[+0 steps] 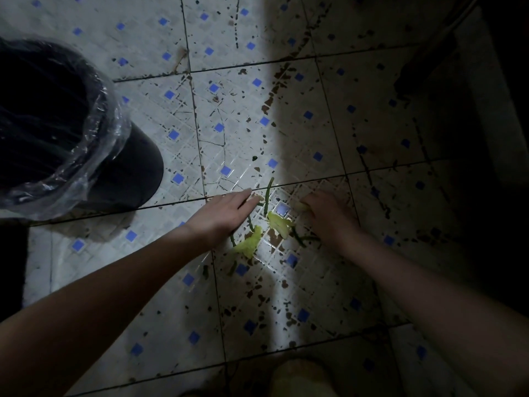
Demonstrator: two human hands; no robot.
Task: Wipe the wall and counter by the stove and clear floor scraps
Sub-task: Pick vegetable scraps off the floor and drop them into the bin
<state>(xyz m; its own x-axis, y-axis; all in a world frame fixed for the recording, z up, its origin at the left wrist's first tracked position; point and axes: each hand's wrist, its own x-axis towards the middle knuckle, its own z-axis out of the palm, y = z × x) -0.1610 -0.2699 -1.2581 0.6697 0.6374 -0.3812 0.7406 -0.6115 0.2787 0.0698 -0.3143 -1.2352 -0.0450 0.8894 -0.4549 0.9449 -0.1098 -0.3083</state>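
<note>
Reaching down to the floor (171, 296), both hands sit apart on either side of the scraps (279, 222), which lie on the tiles to the right of the bin (134, 170). The left hand (226, 216), on the side nearer the bin, is palm down with its fingers straight and together. Their tips touch the tile just beside a thin dark-green stem (268, 196), and the hand holds nothing. The right hand (329, 217), farther from the bin and in shadow, has its fingers bent down over a pale bit (303, 207). Whether it pinches that bit I cannot tell.

Between the hands lie two yellow-green leaf pieces, one (252, 242) close to the left wrist and the other (280, 222) toward the right hand, with more thin stems running among them. The bin is black, with a clear liner (97, 133) folded over its rim. The floor is white tile with small blue squares, speckled with dark spots. It is lit around the scraps and dark on the side far from the bin.
</note>
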